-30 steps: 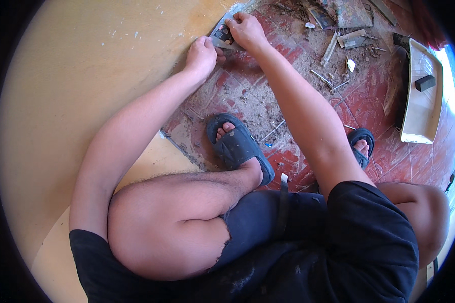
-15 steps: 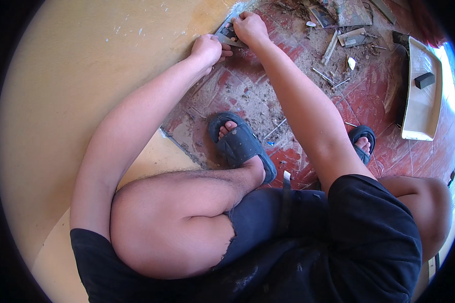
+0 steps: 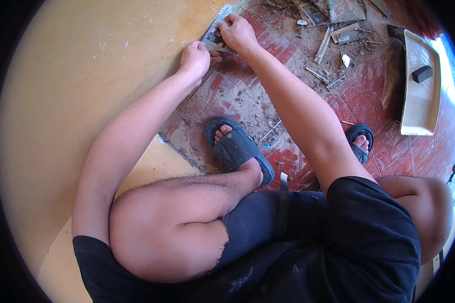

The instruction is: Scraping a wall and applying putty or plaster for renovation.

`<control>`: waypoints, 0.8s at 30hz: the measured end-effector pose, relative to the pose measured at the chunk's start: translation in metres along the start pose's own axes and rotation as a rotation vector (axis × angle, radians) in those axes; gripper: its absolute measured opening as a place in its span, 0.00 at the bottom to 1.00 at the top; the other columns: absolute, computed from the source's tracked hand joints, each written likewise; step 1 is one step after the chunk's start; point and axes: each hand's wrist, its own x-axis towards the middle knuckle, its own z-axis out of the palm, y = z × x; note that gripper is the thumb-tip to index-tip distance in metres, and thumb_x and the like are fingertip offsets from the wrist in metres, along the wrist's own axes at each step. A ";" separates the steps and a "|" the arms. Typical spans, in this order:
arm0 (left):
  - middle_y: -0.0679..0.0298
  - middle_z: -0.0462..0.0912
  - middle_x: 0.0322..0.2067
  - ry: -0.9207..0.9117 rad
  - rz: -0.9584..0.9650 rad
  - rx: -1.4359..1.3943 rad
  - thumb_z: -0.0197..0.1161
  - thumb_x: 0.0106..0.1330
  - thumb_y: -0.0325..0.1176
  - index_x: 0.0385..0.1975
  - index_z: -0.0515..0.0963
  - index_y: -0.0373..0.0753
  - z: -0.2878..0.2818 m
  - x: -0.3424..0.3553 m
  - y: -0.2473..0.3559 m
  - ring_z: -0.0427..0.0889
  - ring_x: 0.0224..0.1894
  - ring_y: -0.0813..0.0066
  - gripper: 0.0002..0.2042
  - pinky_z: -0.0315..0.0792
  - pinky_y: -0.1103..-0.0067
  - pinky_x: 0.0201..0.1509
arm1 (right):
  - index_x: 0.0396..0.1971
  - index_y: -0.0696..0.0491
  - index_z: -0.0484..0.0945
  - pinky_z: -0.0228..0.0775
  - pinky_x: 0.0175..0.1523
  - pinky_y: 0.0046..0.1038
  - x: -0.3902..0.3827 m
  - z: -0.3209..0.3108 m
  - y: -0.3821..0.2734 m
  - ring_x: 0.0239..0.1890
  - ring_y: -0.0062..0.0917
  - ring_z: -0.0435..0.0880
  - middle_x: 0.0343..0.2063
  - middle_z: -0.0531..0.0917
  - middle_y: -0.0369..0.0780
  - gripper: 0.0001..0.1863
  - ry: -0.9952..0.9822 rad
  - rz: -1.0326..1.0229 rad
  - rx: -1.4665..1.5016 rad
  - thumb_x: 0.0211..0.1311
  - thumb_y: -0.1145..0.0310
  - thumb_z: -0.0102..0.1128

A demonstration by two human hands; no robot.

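Observation:
My left hand is closed on the lower end of a flat grey piece with dark patches, at the foot of the beige wall. My right hand grips the same piece higher up and to the right, fingers bent over it. The piece is small and partly hidden by my fingers, so I cannot tell exactly what it is. Pale dust lies along the wall's foot just above it.
My sandalled feet rest on a dusty red tiled floor. Scraps, strips and several thin rods lie at upper right. A cream tray holding a black block stands at right. A dark reddish shape at top right is unclear.
Both hands shifted slightly up and right, then back down and left, still on the grey piece. The floor scraps and tray sit slightly higher in the picture now.

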 end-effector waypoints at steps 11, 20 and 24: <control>0.56 0.75 0.35 -0.138 -0.101 0.017 0.36 0.70 0.35 0.43 0.63 0.34 -0.007 -0.009 0.000 0.78 0.34 0.70 0.13 0.72 0.75 0.38 | 0.39 0.55 0.76 0.69 0.47 0.35 -0.010 -0.007 0.002 0.42 0.42 0.78 0.35 0.80 0.49 0.19 0.076 -0.090 -0.082 0.52 0.57 0.53; 0.60 0.75 0.37 -0.267 -0.173 0.178 0.43 0.68 0.39 0.46 0.65 0.37 -0.013 -0.009 -0.017 0.78 0.34 0.74 0.14 0.70 0.77 0.35 | 0.42 0.50 0.72 0.68 0.48 0.40 -0.006 -0.019 -0.004 0.44 0.43 0.77 0.38 0.79 0.50 0.16 0.070 -0.166 -0.403 0.58 0.58 0.46; 0.62 0.76 0.35 -0.283 -0.142 0.206 0.45 0.68 0.39 0.45 0.66 0.37 -0.011 -0.005 -0.018 0.78 0.32 0.75 0.14 0.69 0.79 0.35 | 0.41 0.53 0.71 0.67 0.48 0.41 -0.004 -0.009 -0.006 0.43 0.45 0.76 0.37 0.79 0.51 0.16 0.083 -0.159 -0.357 0.59 0.59 0.44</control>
